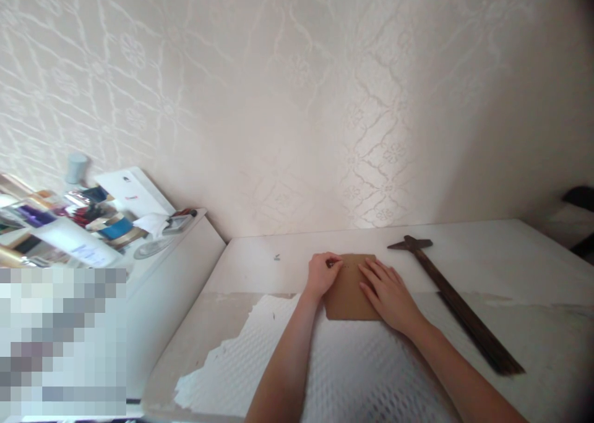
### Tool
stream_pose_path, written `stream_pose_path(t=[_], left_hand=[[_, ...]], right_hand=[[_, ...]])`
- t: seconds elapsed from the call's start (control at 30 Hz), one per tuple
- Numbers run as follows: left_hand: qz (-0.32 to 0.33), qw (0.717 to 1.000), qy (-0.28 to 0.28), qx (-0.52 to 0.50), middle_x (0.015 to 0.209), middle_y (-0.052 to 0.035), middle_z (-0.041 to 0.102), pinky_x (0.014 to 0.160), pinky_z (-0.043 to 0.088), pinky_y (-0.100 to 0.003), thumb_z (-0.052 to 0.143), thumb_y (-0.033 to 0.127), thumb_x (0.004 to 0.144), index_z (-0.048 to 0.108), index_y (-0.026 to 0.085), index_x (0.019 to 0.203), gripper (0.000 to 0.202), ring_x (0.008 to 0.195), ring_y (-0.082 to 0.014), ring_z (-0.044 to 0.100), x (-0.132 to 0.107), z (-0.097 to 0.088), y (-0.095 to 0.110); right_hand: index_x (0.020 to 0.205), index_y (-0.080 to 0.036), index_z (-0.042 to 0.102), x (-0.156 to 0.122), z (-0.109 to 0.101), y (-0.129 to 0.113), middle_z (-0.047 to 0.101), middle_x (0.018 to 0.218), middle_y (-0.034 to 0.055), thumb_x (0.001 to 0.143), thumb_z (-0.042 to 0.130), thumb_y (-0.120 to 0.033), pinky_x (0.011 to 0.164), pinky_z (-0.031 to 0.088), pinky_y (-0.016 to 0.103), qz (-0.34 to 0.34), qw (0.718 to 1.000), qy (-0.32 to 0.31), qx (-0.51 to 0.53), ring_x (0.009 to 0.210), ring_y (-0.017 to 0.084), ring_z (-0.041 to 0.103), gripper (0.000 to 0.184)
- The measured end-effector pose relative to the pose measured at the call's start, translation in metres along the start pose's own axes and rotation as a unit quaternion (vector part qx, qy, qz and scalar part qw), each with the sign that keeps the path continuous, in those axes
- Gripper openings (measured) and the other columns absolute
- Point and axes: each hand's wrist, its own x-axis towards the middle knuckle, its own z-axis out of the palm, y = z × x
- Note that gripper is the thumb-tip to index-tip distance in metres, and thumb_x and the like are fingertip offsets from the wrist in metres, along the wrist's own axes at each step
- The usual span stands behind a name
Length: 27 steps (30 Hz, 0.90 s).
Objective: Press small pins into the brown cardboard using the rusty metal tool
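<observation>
A flat piece of brown cardboard [351, 294] lies on the white table between my hands. Its upper part carries a few tiny dark dots. My left hand [323, 273] is at the upper left edge, thumb and index finger pinched together over the cardboard; what they hold, if anything, is too small to make out. My right hand [384, 286] rests on the right side of the cardboard with its fingers stretched out. To the right lies a hammer [457, 305] with a dark wooden handle, its rusty head pointing to the wall.
A few small thin bits [277, 257], perhaps nails, lie left of the cardboard. White textured sheeting [232, 367] with a ragged edge covers part of the worn table. At left, a white cabinet [185, 287] bears bottles and a white box [134, 191]. A patterned wall rises behind.
</observation>
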Motion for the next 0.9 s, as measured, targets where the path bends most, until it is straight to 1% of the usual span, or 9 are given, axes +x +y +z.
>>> stream_pose_path(t=[0.27,0.43,0.9], left_hand=[[-0.009,1.0,-0.004,-0.027,0.081,-0.0028,0.072,0.079,0.05,-0.027,0.061,0.015,0.075,0.071,0.016,0.079,0.011,0.077,-0.0137,0.064,0.0009,-0.0033,-0.0023],[-0.012,0.999,-0.009,-0.045,0.08,-0.0032,0.072,0.078,0.05,-0.027,0.061,0.017,0.075,0.071,0.016,0.079,0.011,0.076,-0.014,0.064,0.0017,-0.0028,-0.0028],[-0.016,0.999,-0.023,-0.031,0.08,-0.0025,0.072,0.076,0.05,-0.028,0.061,0.018,0.074,0.072,0.017,0.078,0.012,0.076,-0.0146,0.064,0.0033,-0.0026,-0.0078]], right_hand=[[0.126,-0.015,0.054,0.0002,-0.0001,0.0003,0.047,0.137,0.0124,0.092,0.032,-0.037,0.103,0.032,0.048,-0.001,1.0,0.002,-0.003,0.129,0.026,0.037,0.046],[0.126,-0.015,0.054,0.0005,-0.0002,0.0004,0.047,0.137,0.0124,0.092,0.032,-0.037,0.103,0.033,0.048,-0.002,1.0,0.004,-0.001,0.129,0.026,0.037,0.046],[0.126,-0.015,0.054,0.0004,0.001,0.0021,0.047,0.137,0.0127,0.092,0.033,-0.037,0.104,0.032,0.048,-0.005,1.0,0.005,0.006,0.129,0.026,0.037,0.046]])
